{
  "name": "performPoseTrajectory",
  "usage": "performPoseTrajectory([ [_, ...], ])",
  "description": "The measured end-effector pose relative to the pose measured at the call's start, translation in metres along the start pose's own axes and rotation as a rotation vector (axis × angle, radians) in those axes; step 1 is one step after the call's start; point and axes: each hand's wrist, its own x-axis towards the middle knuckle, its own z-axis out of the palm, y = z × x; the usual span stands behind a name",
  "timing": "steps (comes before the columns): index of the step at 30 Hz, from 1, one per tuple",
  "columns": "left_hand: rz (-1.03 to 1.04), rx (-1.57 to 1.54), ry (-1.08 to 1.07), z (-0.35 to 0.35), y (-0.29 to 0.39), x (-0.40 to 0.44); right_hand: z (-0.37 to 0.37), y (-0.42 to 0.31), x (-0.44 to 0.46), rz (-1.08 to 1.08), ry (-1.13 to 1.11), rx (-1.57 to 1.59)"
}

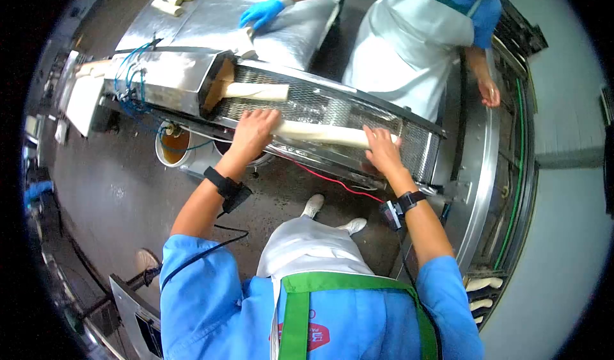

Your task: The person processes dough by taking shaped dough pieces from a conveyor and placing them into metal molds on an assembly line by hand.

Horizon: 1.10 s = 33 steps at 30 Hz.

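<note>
A long pale roll of what looks like dough (323,133) lies along the metal mesh conveyor (425,154) in front of me. My left hand (258,129) is closed over its left end, fingers curled on top. Around the right end, my right hand (384,149) is closed, with its fingertips near the tip of the roll. A second, shorter pale roll (259,91) lies on the mesh beyond my left hand, at the flap-hung opening (219,85) of a metal housing (166,81). The undersides of both hands are hidden.
Across the conveyor stands a co-worker in a white apron (403,46), a blue-gloved hand (262,14) over a steel table (211,14). White buckets (171,158) stand below the conveyor. A red cable (339,182) runs beneath it. To the right are steel rails (476,213).
</note>
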Motion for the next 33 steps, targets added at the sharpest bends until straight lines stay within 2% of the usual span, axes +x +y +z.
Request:
performPoseTrajectory([
  [1, 0.006, -0.003, 0.015, -0.002, 0.003, -0.001, -0.002, 0.000, 0.008, 0.073, -0.129, -0.045],
  [3, -0.039, -0.039, -0.002, -0.006, 0.001, -0.005, -0.008, 0.002, 0.017, -0.009, -0.062, -0.072],
  [5, -0.040, 0.041, 0.066, -0.006, -0.005, -0.018, -0.012, -0.001, 0.017, -0.122, -0.174, 0.064],
  [7, -0.166, -0.001, 0.096, -0.013, -0.018, -0.036, -0.012, -0.023, 0.020, -0.272, -0.074, 0.127],
  [10, -0.294, 0.032, 0.127, -0.026, -0.045, -0.066, -0.018, -0.066, 0.043, -0.292, -0.099, 0.215],
  [12, -0.372, 0.081, 0.135, -0.032, -0.051, -0.082, -0.017, -0.084, 0.060, -0.442, 0.116, 0.231],
  [15, -0.424, 0.124, 0.121, -0.035, -0.054, -0.092, -0.008, -0.098, 0.084, -0.475, 0.101, 0.222],
  [17, -0.395, 0.112, 0.129, -0.028, -0.055, -0.089, 0.006, -0.086, 0.091, -0.472, 0.031, 0.137],
  [19, -0.423, -0.034, 0.065, -0.024, -0.049, -0.083, 0.015, -0.074, 0.090, -0.320, -0.145, 0.203],
  [21, -0.403, -0.051, 0.033, -0.025, -0.050, -0.072, 0.004, -0.069, 0.092, -0.325, -0.194, 0.161],
  [23, -0.294, 0.011, 0.083, -0.023, -0.059, -0.057, -0.008, -0.069, 0.096, -0.303, -0.279, 0.129],
  [25, -0.269, -0.025, 0.082, -0.019, -0.067, -0.042, -0.017, -0.067, 0.087, -0.295, -0.253, 0.115],
  [27, -0.117, 0.039, 0.090, -0.007, -0.075, -0.021, -0.032, -0.061, 0.070, -0.267, -0.218, 0.166],
  [28, -0.137, 0.032, -0.068, -0.001, -0.075, -0.011, -0.040, -0.058, 0.060, -0.245, -0.230, 0.162],
  [31, -0.004, 0.186, -0.039, 0.036, -0.084, 0.009, -0.031, -0.040, 0.037, -0.230, -0.115, 0.117],
  [32, 0.004, 0.169, -0.149, 0.032, -0.082, 0.010, -0.026, -0.038, 0.033, -0.213, -0.111, 0.105],
  [33, -0.027, 0.127, -0.164, 0.030, -0.081, 0.014, -0.021, -0.038, 0.029, -0.188, -0.130, 0.093],
])
